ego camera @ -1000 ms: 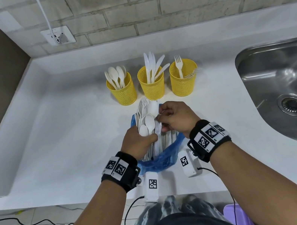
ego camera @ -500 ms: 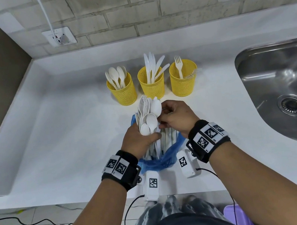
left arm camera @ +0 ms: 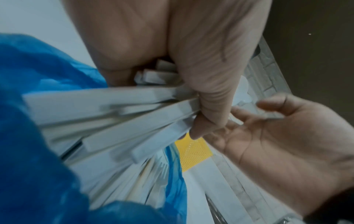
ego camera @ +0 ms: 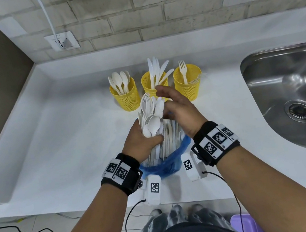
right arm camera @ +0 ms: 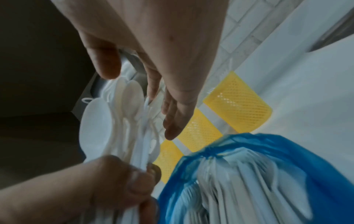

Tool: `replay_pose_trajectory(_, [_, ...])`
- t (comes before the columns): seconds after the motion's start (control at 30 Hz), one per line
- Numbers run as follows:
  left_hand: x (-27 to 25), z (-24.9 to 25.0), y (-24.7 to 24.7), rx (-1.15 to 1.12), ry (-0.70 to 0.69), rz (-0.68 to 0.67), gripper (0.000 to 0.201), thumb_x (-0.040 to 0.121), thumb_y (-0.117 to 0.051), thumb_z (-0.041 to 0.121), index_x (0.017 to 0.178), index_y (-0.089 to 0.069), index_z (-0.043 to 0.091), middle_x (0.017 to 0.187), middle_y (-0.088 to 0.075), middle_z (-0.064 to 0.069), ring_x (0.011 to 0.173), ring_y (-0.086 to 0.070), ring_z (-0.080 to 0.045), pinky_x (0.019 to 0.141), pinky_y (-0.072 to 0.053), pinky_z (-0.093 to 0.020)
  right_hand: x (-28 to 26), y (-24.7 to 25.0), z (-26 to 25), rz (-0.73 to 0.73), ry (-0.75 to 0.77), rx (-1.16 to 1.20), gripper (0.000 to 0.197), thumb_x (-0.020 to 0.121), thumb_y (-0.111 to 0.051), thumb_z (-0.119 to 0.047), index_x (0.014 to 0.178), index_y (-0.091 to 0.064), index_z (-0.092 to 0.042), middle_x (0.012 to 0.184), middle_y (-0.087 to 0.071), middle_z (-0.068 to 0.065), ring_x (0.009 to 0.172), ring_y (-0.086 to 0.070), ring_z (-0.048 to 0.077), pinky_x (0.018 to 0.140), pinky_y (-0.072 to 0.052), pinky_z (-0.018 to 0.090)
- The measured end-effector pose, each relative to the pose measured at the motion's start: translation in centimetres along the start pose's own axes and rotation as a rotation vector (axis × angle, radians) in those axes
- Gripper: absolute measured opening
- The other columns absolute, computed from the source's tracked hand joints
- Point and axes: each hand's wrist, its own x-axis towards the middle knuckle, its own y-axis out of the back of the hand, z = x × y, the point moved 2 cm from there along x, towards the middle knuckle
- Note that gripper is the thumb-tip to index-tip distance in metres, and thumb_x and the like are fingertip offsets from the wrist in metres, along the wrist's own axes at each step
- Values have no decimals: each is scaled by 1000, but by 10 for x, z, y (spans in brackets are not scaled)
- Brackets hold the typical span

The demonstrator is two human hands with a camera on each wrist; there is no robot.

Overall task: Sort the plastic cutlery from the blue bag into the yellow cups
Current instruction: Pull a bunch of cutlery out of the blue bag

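Note:
My left hand (ego camera: 142,140) grips a thick bundle of white plastic cutlery (ego camera: 151,116) by the handles, held upright over the blue bag (ego camera: 165,165). The left wrist view shows those fingers (left arm camera: 206,75) curled round the handles (left arm camera: 114,109). My right hand (ego camera: 177,107) is beside the bundle's tops with straight fingers and holds nothing; its fingertips (right arm camera: 172,121) lie near the spoon bowls (right arm camera: 114,118). More cutlery fills the bag (right arm camera: 287,151). Three yellow mesh cups stand behind: spoons in the left cup (ego camera: 125,98), knives in the middle cup (ego camera: 147,85), forks in the right cup (ego camera: 188,86).
A steel sink (ego camera: 297,94) is sunk into the white counter (ego camera: 60,142) at the right. A wall socket (ego camera: 62,41) with a cable sits on the brick wall. The counter's front edge runs just behind my wrists. A purple object (ego camera: 243,224) lies on the floor.
My right hand has let go of the bundle's top, its fingers straightening as it moved forward toward the cups. My left hand has raised the bundle slightly.

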Motion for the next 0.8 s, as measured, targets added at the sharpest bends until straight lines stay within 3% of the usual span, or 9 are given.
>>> replay_pose_trajectory(0.1, [0,6,-3,-6,-40,-31,54,75,-77,-4,120,-58,17,100,-69,0,83,-63,-2,75,-52,-17,-2,-8,-13,-31,124,-119,47,97,-60,-22,143,-55,-26,144,-57,-6,132,-53,9,111,-41,28])
replay_pose_trajectory(0.2, [2,13,-4,-11,-65,-40,46,75,-77,-3,114,-60,14,97,-72,-9,79,-64,-7,72,-54,-20,1,-14,-13,17,270,-306,38,105,-56,-25,142,-56,-22,145,-57,-3,134,-50,9,115,-37,26])
replay_pose_trajectory(0.3, [5,16,-3,16,-65,-16,35,77,-79,-1,97,-62,22,81,-71,8,69,-62,2,66,-50,-15,2,-18,-12,76,401,-402,33,105,-54,-17,137,-61,-17,136,-62,0,123,-54,5,105,-37,12])
replay_pose_trajectory(0.37, [6,23,-5,-21,-73,6,40,76,-78,-8,90,-61,25,73,-70,16,66,-61,9,64,-47,-11,1,-21,-12,126,469,-434,26,104,-54,-14,128,-65,-13,126,-65,2,112,-55,3,95,-37,5])
replay_pose_trajectory(0.47, [8,34,-8,-92,-125,15,46,77,-71,-19,95,-59,22,81,-68,11,72,-63,12,67,-48,-9,0,-26,-11,143,475,-425,20,103,-53,-13,118,-66,-10,118,-66,3,105,-56,3,89,-37,3])
replay_pose_trajectory(0.57, [7,37,-8,-137,-158,15,43,74,-74,-9,106,-61,18,90,-71,8,83,-66,6,73,-51,-13,-3,-24,-15,93,424,-402,24,103,-53,-19,123,-65,-12,123,-65,1,109,-56,2,92,-38,6])
replay_pose_trajectory(0.63, [8,36,-5,-156,-142,27,51,74,-77,-4,120,-61,14,100,-74,8,94,-70,-3,79,-53,-19,-7,-18,-17,66,355,-342,35,102,-54,-27,136,-58,-18,134,-61,-2,120,-56,7,100,-41,15])
replay_pose_trajectory(0.73, [14,39,4,-207,-115,108,58,77,-81,0,128,-59,13,113,-73,-6,106,-70,-22,91,-58,-41,-14,-4,-7,86,212,-106,55,92,-55,-36,145,-49,-24,143,-54,-9,128,-54,5,103,-43,22])
replay_pose_trajectory(0.8, [16,46,10,-282,-97,130,57,75,-84,7,126,-61,10,114,-73,-14,108,-69,-32,96,-55,-54,-17,2,8,11,108,-22,69,81,-56,-34,149,-45,-27,142,-54,-12,130,-53,3,112,-43,34])
